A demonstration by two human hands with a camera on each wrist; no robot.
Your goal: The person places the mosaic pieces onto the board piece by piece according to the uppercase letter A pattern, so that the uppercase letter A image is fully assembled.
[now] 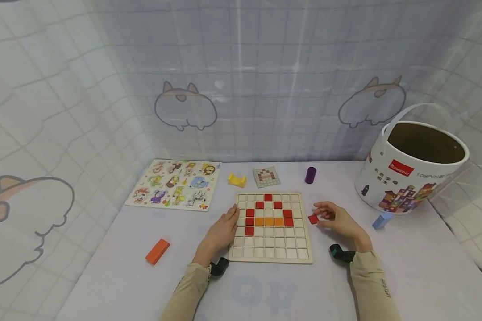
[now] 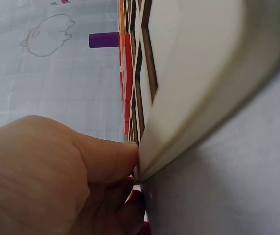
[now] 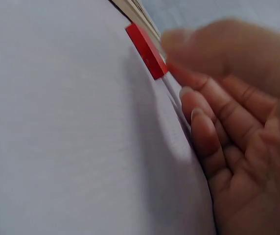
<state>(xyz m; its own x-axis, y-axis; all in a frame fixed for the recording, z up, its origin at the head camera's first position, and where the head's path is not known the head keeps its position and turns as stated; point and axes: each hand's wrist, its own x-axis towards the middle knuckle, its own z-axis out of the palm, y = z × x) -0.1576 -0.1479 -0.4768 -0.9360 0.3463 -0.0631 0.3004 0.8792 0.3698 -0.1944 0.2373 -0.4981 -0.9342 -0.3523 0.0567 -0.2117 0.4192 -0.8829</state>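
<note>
A square wooden grid board [image 1: 271, 254] lies in the middle of the table, several red tiles and a row of three orange tiles [image 1: 268, 221] set in its cells. My left hand [image 1: 222, 229] rests along the board's left edge, its fingers reaching forward and the thumb touching the rim in the left wrist view. Just off the board's right side, my right hand [image 1: 339, 219] pinches a loose red tile [image 3: 148, 53] at the tips of thumb and index finger. The other fingers of that hand bend loosely, close over the table.
Behind the board lie a small pattern card [image 1: 266, 177], a yellow arch block [image 1: 237, 180] and a purple cylinder [image 1: 310, 175]. An animal puzzle board [image 1: 172, 185] and an orange block [image 1: 158, 251] are left; a white bucket [image 1: 409, 174] and blue block [image 1: 382, 220] are right.
</note>
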